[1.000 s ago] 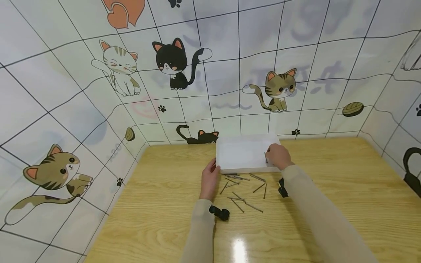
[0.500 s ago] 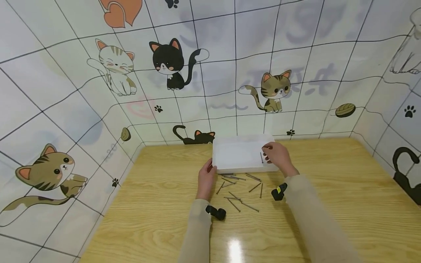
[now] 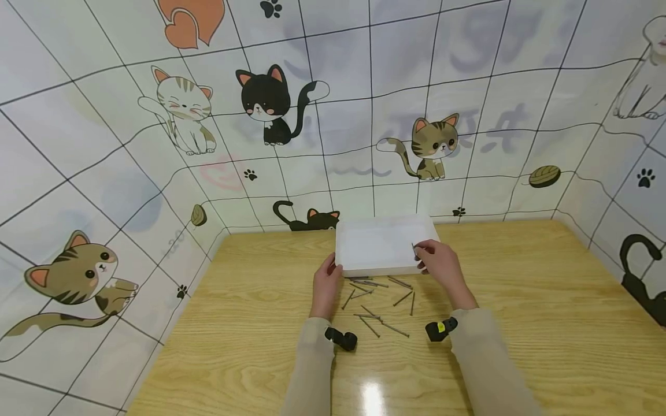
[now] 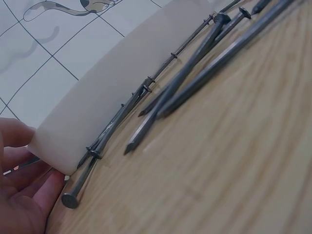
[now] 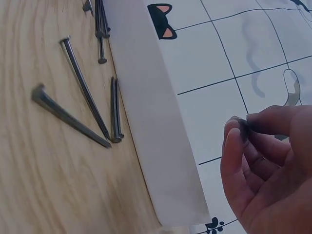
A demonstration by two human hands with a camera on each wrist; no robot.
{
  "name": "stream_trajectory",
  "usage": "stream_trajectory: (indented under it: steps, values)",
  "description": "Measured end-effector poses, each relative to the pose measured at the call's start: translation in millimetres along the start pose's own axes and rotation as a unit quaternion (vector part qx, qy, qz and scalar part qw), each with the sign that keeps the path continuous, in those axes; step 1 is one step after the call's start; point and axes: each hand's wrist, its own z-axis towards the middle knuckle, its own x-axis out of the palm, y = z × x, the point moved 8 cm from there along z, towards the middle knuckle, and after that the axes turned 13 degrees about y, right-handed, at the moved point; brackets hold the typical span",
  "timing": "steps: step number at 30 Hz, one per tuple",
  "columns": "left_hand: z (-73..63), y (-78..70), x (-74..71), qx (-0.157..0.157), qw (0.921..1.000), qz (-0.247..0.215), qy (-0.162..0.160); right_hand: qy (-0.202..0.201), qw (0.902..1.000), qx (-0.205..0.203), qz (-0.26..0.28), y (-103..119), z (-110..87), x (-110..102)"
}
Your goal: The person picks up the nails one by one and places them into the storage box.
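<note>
A shallow white box [image 3: 380,273] stands at the back of the wooden table against the wall. My left hand [image 3: 326,289] grips its front left corner, fingertips on the corner in the left wrist view. Above the box's right part, my right hand [image 3: 441,263] pinches a small nail [image 3: 414,249] between thumb and fingertips; in the right wrist view only a dark bit of it shows. Several loose grey nails [image 3: 370,312] lie scattered on the table in front of the box. Some of these nails [image 4: 122,117] lie right along the box's front wall.
A wall [image 3: 364,144] printed with cartoon cats and grid lines encloses the table [image 3: 260,335] at the back and sides. Each wrist carries a small black camera, the left camera [image 3: 341,338] and the right camera [image 3: 441,329].
My right hand has drawn back slightly toward the front with the nail pinched in it, and its wrist has turned. My left hand keeps its grip on the box corner. The view shifted slightly.
</note>
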Motion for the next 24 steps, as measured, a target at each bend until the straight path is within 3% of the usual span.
stream_trajectory:
  steps: [6, 13, 19, 24]
  values:
    - [-0.5, -1.7, 0.0, -0.001, 1.0000, 0.006, -0.001, -0.001, 1.0000, 0.004, 0.007, -3.0, -11.5, 5.8]
    - [-1.4, -2.0, -0.5, 0.005, 0.9999, 0.010, 0.002, 0.038, 0.9987, 0.028, 0.019, -16.7, -21.7, 16.2]
    - [-2.6, -1.2, 0.7, -0.002, 1.0000, 0.006, 0.004, 0.057, 0.9981, 0.024, 0.000, -24.7, -24.7, 19.6]
    - [-1.6, -1.6, 0.9, -0.001, 1.0000, 0.001, 0.006, 0.067, 0.9964, 0.019, -0.048, -25.3, -22.7, 18.0]
